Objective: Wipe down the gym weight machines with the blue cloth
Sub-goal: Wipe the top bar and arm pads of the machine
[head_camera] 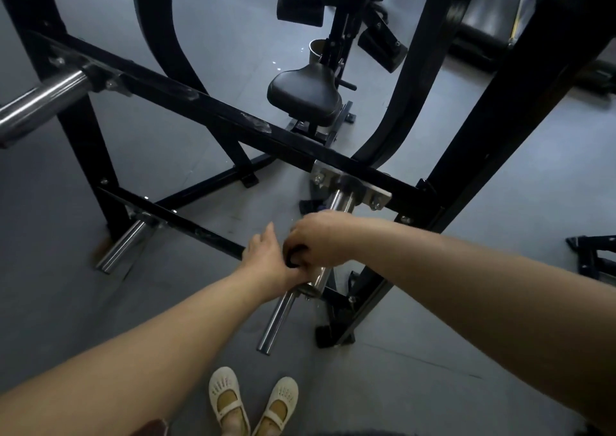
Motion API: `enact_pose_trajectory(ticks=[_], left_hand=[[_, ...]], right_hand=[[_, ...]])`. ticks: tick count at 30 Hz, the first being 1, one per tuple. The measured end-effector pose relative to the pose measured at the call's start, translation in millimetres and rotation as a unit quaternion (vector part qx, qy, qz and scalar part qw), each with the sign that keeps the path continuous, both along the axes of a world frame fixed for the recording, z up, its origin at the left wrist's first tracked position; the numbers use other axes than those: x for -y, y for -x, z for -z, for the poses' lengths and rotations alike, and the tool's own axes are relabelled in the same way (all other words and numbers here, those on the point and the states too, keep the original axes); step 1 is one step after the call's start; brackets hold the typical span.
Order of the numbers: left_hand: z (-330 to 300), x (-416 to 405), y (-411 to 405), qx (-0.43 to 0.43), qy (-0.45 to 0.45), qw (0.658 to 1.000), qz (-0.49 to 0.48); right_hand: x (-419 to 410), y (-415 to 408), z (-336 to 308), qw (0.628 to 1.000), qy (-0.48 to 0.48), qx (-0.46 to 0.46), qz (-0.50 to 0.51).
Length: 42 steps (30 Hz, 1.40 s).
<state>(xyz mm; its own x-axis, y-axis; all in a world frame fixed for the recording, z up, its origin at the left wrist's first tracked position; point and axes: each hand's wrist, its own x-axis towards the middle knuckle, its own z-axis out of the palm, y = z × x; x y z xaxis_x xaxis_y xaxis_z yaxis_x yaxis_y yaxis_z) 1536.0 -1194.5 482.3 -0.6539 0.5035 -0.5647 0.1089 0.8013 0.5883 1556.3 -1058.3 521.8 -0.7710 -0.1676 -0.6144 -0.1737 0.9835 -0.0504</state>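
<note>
A black weight machine frame [213, 108] fills the view, with a chrome weight peg [340, 202] sticking out toward me from a steel bracket. My right hand [320, 238] curls over this peg and grips a small dark bunched cloth [295, 256] against it. In this dim light the cloth looks nearly black, and most of it is hidden under my fingers. My left hand [265, 257] lies just left of the peg with one straight finger pointing away, its thumb side touching the cloth. A thinner chrome rod [278, 319] continues below my hands.
A second chrome peg [121, 247] juts from the lower crossbar at the left, and a thick chrome bar [40, 102] from the upper left. A black padded seat [303, 92] and roller pads [300, 7] stand behind the frame. My feet in white shoes [253, 402] stand on the grey floor.
</note>
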Motion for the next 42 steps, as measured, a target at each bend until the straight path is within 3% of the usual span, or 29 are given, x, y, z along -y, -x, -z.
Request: enact_pose_trajectory(ticks=[4, 6, 10, 12, 14, 16, 21, 23, 25, 27, 29, 30, 31, 32, 34, 36, 38, 40, 42], left_hand=[[-3.5, 9.2, -6.9, 0.054, -0.010, 0.998, 0.037], [-2.8, 14.6, -10.0, 0.083, -0.010, 0.996, 0.043], [-2.0, 27.2, -10.1, 0.068, 0.018, 0.992, 0.102], [-6.3, 27.3, -10.2, 0.057, 0.005, 0.994, 0.097], [-11.4, 23.2, -11.3, 0.047, -0.037, 0.996, 0.072], [-16.5, 18.6, -11.7, 0.035, -0.081, 0.995, 0.045], [-22.4, 12.0, -9.5, 0.049, -0.079, 0.995, 0.043], [-22.2, 7.0, -9.3, 0.033, -0.089, 0.995, 0.018], [-21.0, 2.0, -11.1, 0.016, -0.103, 0.995, -0.002], [-19.1, -1.1, -14.1, 0.015, -0.121, 0.992, -0.008], [-15.4, -2.4, -14.0, -0.001, -0.124, 0.992, 0.007], [-14.5, -2.8, -12.3, -0.005, -0.119, 0.993, 0.020], [-14.6, -3.9, -9.0, -0.006, -0.112, 0.993, 0.034], [-15.8, -4.6, -6.4, -0.008, -0.100, 0.994, 0.051], [-24.2, -10.9, 1.6, -0.029, -0.078, 0.992, 0.100], [-37.4, -22.2, 12.9, -0.076, -0.087, 0.984, 0.138], [-49.9, -35.4, 27.2, -0.134, -0.109, 0.972, 0.158], [-57.7, -46.2, 43.5, -0.199, -0.113, 0.954, 0.194], [-57.4, -52.0, 63.1, -0.269, -0.090, 0.929, 0.237]], right_hand=[[-26.0, 9.7, -7.9, 0.984, -0.132, -0.108, 0.053], [-17.9, -3.9, -8.7, 0.989, -0.076, -0.094, 0.081], [11.6, -52.0, -8.8, 0.991, 0.084, -0.106, -0.004], [-1.3, -62.4, -1.4, 0.978, 0.131, -0.152, 0.050], [-9.0, -76.7, 12.2, 0.941, 0.160, -0.247, 0.164], [6.8, -99.7, 27.1, 0.877, 0.206, -0.337, 0.273], [54.6, -141.4, 47.3, 0.799, 0.328, -0.356, 0.357], [44.5, -130.6, 45.4, 0.688, 0.422, -0.355, 0.472], [35.9, -117.9, 39.8, 0.495, 0.512, -0.293, 0.638], [38.5, -112.6, 44.7, 0.308, 0.569, -0.174, 0.743], [47.1, -114.3, 50.6, 0.190, 0.610, -0.063, 0.766], [48.4, -114.5, 50.1, 0.165, 0.618, -0.037, 0.768], [44.8, -112.3, 46.5, 0.168, 0.618, -0.033, 0.767], [36.7, -109.7, 42.9, 0.206, 0.606, -0.053, 0.766], [9.5, -100.4, 27.6, 0.340, 0.566, -0.157, 0.735], [-22.9, -88.1, 6.5, 0.485, 0.492, -0.338, 0.639], [-57.6, -79.0, -3.3, 0.613, 0.308, -0.485, 0.542], [-87.9, -69.7, 6.3, 0.689, 0.117, -0.476, 0.535], [-91.5, -51.9, 22.6, 0.716, 0.043, -0.371, 0.590]])
